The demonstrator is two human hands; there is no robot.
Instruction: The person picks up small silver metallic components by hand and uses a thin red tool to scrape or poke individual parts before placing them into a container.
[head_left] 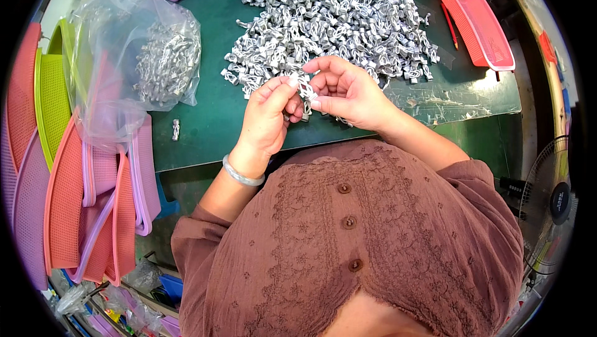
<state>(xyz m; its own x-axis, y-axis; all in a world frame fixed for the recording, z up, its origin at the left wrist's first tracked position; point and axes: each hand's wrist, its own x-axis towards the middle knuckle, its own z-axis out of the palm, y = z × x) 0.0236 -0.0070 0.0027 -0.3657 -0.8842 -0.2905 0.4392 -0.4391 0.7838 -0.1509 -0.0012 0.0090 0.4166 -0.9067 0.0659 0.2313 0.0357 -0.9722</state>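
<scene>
A big heap of small silver-grey pieces with white loops (336,20) covers the middle of the green table. At its near edge my two hands meet. Thumb and fingers of my left hand (268,112) pinch one grey-and-white looped piece (306,88). My right hand (348,93) has its thumb and fingertips on the same piece from the other side, fingers curled. Part of the piece is hidden by the fingertips. To the left, a single loose looped piece (176,130) lies alone on the table.
A clear plastic bag (124,57) holding similar pieces stands at the left. Beside it hang stacked pink, purple and green plastic baskets (62,194). At the right are a red basket (477,23), a red pen (449,26) and a fan (547,206). The green table edge (214,161) runs before me.
</scene>
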